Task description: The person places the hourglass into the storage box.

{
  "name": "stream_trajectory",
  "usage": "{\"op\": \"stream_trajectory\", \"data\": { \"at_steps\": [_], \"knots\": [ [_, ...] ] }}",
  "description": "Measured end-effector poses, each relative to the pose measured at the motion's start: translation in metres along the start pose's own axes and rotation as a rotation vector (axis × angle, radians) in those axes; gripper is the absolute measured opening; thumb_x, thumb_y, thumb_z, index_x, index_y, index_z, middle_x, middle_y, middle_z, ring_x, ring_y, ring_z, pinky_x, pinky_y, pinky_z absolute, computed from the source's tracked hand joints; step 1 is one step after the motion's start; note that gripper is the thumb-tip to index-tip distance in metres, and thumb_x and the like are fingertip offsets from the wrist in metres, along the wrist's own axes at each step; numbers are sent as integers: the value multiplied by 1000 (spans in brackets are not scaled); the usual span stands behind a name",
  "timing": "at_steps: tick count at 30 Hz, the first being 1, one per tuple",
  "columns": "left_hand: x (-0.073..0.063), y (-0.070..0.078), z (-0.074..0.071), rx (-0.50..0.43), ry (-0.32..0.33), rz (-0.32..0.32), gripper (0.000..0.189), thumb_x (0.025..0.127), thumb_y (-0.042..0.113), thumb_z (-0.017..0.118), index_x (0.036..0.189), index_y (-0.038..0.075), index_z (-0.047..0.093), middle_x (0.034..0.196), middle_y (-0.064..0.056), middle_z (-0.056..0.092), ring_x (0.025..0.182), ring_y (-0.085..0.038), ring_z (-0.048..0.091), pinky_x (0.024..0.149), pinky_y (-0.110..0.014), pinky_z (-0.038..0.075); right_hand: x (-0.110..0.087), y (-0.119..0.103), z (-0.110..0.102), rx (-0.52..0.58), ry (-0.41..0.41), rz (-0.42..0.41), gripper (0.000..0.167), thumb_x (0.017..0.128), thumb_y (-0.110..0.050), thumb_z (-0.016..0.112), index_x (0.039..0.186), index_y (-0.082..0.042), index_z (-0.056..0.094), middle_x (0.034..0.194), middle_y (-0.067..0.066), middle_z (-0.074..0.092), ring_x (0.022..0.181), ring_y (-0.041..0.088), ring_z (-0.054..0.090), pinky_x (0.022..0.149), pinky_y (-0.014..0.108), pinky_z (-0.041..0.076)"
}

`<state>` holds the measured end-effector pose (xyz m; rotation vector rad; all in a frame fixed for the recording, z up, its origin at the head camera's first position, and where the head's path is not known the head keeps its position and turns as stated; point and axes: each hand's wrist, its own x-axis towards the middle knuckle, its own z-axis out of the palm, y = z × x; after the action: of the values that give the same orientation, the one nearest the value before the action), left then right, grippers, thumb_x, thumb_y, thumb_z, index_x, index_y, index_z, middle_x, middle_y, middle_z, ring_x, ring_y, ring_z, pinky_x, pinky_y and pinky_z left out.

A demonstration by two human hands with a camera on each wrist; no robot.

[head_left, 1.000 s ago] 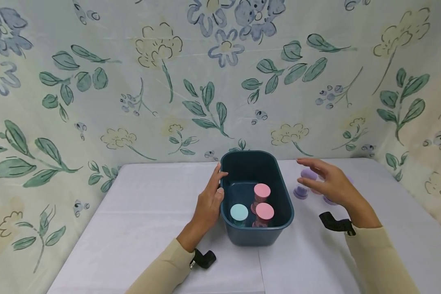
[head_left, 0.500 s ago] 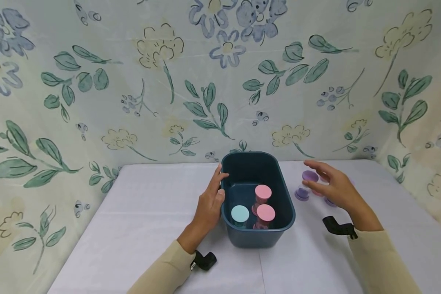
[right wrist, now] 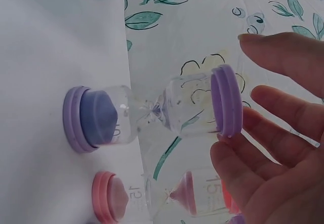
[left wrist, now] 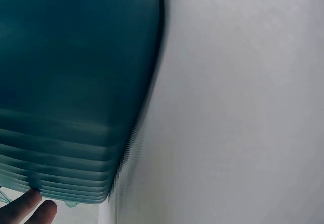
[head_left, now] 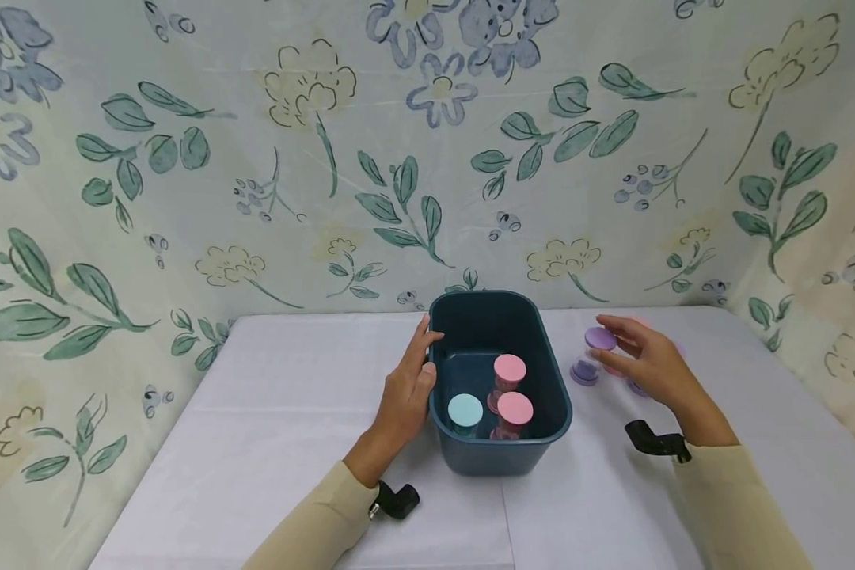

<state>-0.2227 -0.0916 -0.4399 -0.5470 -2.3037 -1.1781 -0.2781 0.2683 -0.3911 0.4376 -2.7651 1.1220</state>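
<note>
A dark blue-teal bin (head_left: 499, 459) stands on the table, holding two pink-capped hourglasses (head_left: 514, 408) and one with a light-blue cap (head_left: 465, 410). My left hand (head_left: 404, 388) rests against the bin's left side, its fingers fairly straight; two of its fingertips (left wrist: 43, 211) show by the bin wall in the left wrist view. Right of the bin, my right hand (head_left: 644, 360) is spread around the top of an upright purple hourglass (right wrist: 152, 110). Thumb and fingers lie close to its purple cap (head_left: 601, 339); no firm grip shows.
A pink sand timer marked 15 (right wrist: 162, 196) stands beside the purple one. Other purple and pink pieces are partly hidden behind my right hand. A floral cloth (head_left: 413, 198) hangs behind the white table (head_left: 313, 380).
My right hand has shifted slightly right, its fingertips coming around the purple cap. My left hand and the bin stay put.
</note>
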Motion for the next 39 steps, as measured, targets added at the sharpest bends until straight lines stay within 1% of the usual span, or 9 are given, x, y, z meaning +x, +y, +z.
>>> {"op": "stream_trajectory", "data": {
  "at_steps": [2, 5, 12, 16, 21, 29, 31, 37, 39],
  "knots": [
    [0, -1, 0, 0, -1, 4, 45, 102, 28, 28, 145, 18, 37, 161, 1, 16, 144, -14, 23, 107, -44, 34, 0, 1, 0, 7, -11, 11, 67, 88, -33, 69, 142, -3, 43, 140, 23, 45, 128, 46, 43, 98, 56, 39],
    [0, 0, 0, -2, -1, 11, 45, 101, 23, 31, 145, 21, 36, 161, -2, 18, 144, -14, 24, 106, -45, 35, 0, 2, 2, 14, -34, 34, 68, 90, -34, 68, 144, -4, 40, 142, 24, 43, 127, 47, 43, 98, 57, 40],
    [-1, -1, -1, -14, -2, 10, 48, 100, 17, 34, 147, 23, 33, 161, 0, 17, 144, -14, 23, 107, -47, 35, 2, 5, 7, 31, -58, 30, 77, 90, -35, 67, 147, 2, 31, 146, 29, 36, 128, 49, 42, 95, 51, 42],
    [-1, -1, -2, -21, 0, 14, 47, 101, 22, 31, 148, 23, 33, 161, 0, 18, 144, -14, 23, 108, -47, 33, 2, 6, 9, 26, -55, 34, 77, 90, -34, 67, 147, 3, 31, 145, 30, 36, 126, 50, 43, 93, 49, 43],
    [-1, -2, -2, -24, 3, 20, 47, 102, 31, 27, 148, 24, 32, 161, 0, 18, 144, -13, 23, 108, -47, 33, 1, 6, 9, 6, -41, 67, 78, 90, -38, 66, 147, 3, 31, 145, 31, 37, 125, 51, 44, 93, 54, 44],
    [-2, -3, -1, -23, 4, 18, 47, 102, 26, 30, 148, 23, 33, 161, 1, 18, 144, -14, 24, 107, -47, 34, -1, 5, 11, -15, -1, 109, 77, 89, -42, 66, 144, 4, 37, 139, 31, 44, 119, 48, 50, 90, 55, 47],
    [-3, -3, -1, -26, 4, 20, 46, 101, 23, 31, 147, 23, 34, 161, 1, 18, 144, -14, 24, 107, -47, 34, -1, 6, 13, -18, 10, 118, 77, 89, -42, 66, 143, 4, 39, 136, 31, 47, 117, 46, 52, 89, 55, 48],
    [-1, -3, 0, -39, 6, 37, 45, 99, 15, 34, 144, 11, 39, 161, -3, 18, 144, -15, 23, 106, -47, 35, 0, 7, 13, -15, 54, 126, 72, 87, -41, 69, 138, 4, 45, 126, 30, 56, 110, 43, 58, 85, 53, 51],
    [0, -3, 0, -39, 5, 40, 46, 98, 13, 35, 144, 10, 39, 160, -5, 19, 144, -15, 23, 105, -47, 36, 1, 7, 14, -10, 59, 136, 72, 87, -41, 69, 138, 4, 46, 126, 30, 56, 110, 43, 58, 85, 53, 51]
  ]
}}
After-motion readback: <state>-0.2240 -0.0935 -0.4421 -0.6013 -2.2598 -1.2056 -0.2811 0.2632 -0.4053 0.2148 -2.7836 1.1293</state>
